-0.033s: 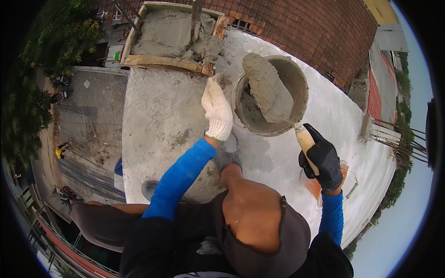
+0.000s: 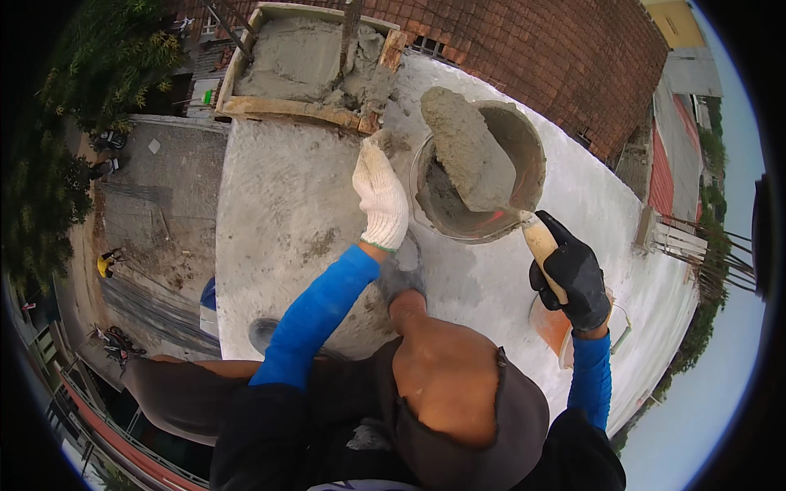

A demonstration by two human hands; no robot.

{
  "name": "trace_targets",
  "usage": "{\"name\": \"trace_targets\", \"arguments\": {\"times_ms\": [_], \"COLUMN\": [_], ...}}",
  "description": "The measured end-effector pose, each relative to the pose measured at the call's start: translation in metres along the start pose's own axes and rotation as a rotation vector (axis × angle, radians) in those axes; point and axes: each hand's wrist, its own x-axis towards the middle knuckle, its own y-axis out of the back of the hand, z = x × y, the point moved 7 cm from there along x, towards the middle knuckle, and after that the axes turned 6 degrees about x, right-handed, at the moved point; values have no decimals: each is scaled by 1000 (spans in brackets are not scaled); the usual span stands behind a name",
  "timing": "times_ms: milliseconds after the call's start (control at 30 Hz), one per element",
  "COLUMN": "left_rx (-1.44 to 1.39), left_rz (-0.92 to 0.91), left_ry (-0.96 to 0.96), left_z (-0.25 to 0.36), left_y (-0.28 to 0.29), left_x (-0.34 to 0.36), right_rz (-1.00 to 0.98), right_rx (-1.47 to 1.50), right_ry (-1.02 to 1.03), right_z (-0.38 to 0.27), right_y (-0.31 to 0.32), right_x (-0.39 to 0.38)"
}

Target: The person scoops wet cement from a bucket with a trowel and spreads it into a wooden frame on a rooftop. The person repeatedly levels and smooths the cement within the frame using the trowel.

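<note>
My right hand (image 2: 569, 278) in a black glove grips the wooden trowel handle (image 2: 542, 245). The trowel blade carries a large lump of wet grey mortar (image 2: 467, 147) over a round bucket (image 2: 528, 139) containing more mortar. Left of the bucket, my left hand (image 2: 378, 188) wears a white knitted glove, its fingers stretched out with nothing visible held. Beyond it, a timber-sided box (image 2: 254, 106) holds wet mortar around upright bars.
I am on a pale concrete slab (image 2: 270, 188) beside a drop to ground (image 2: 155, 237), where a person (image 2: 105, 263) in yellow works. An orange bucket (image 2: 548, 327) lies by my right arm. Tiled roof (image 2: 532, 41) is beyond, rebar (image 2: 729, 254) at the right.
The loaded trowel has risen slightly toward the upper left with my right hand. My left hand has shifted slightly left.
</note>
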Motion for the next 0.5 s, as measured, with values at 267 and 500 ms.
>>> {"name": "trace_targets", "arguments": {"times_ms": [267, 500], "left_rx": [-183, -285], "left_rz": [204, 206], "left_ry": [38, 46], "left_z": [19, 20], "left_y": [37, 35], "left_x": [22, 31], "right_rz": [-257, -403], "right_rx": [-476, -642], "right_ry": [308, 730], "right_z": [-86, -134], "right_y": [-29, -85], "right_x": [81, 145]}}
